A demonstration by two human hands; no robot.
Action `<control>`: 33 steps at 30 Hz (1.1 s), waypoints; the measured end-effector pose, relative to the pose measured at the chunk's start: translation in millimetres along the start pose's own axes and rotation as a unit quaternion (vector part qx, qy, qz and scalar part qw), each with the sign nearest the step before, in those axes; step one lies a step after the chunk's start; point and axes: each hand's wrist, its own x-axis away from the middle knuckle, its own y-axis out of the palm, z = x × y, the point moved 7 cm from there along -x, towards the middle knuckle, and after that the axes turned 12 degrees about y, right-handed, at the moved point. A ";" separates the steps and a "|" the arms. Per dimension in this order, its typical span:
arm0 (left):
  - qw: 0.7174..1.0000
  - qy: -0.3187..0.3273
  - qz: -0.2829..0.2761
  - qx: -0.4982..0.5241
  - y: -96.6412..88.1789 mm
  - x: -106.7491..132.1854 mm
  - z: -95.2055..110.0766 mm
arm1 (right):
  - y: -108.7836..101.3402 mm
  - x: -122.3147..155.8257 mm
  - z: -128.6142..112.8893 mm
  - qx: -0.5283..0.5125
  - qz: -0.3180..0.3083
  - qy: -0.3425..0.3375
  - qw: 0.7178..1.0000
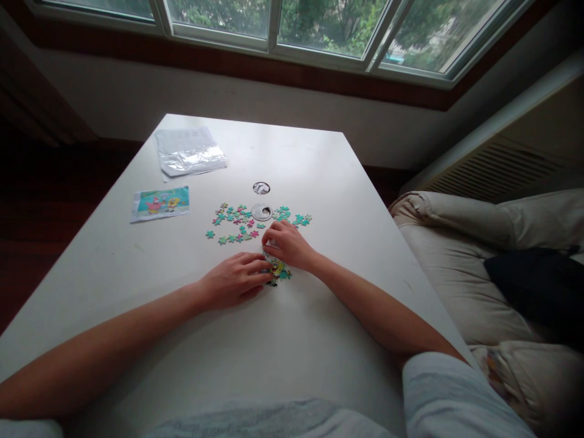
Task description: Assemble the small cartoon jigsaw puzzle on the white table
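Observation:
A small joined cluster of jigsaw puzzle pieces [283, 274] with yellow and teal print lies on the white table in front of me. My left hand [237, 278] rests flat at its left side, fingers stretched out and the tips over the pieces. Just above the cluster is my right hand [286, 242], its fingers curled down and pinched together; whatever sits between the tips is hidden. Beyond both hands, loose jigsaw pieces [232, 214] in teal, green and pink are scattered, with more loose pieces [301, 219] to the right.
A printed picture card [160, 203] with cartoon figures lies left of the pieces. Behind it is a clear plastic sleeve with papers [189, 151]. Two round inserts, one grey [258, 211] and one dark [261, 188], are in the white table [292, 152]. A beige sofa [438, 267] stands to the right.

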 end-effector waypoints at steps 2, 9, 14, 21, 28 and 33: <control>1.000 -0.003 -0.006 -0.005 0.3 0.6 -0.6 | -2.2 -1.1 2.2 -0.011 0.010 -0.001 1.000; 1.000 -0.006 0.005 -0.008 -1.9 3.2 -2.7 | -29.4 -6.8 39.2 -0.013 0.071 0.057 0.996; 1.000 -0.013 0.006 -0.010 -2.2 4.4 -4.0 | -24.7 -5.3 45.0 0.035 0.027 0.027 0.999; 1.000 -0.023 0.005 -0.020 -2.0 4.7 -6.0 | -20.0 -3.6 31.8 0.079 0.038 0.033 0.996; 0.999 -0.025 0.002 -0.023 -1.8 4.4 -5.7 | -18.4 -1.4 24.9 0.094 0.036 0.018 0.995; 0.999 -0.027 0.002 -0.024 -1.2 4.5 -5.6 | -15.2 -1.3 23.5 0.072 0.027 0.017 0.997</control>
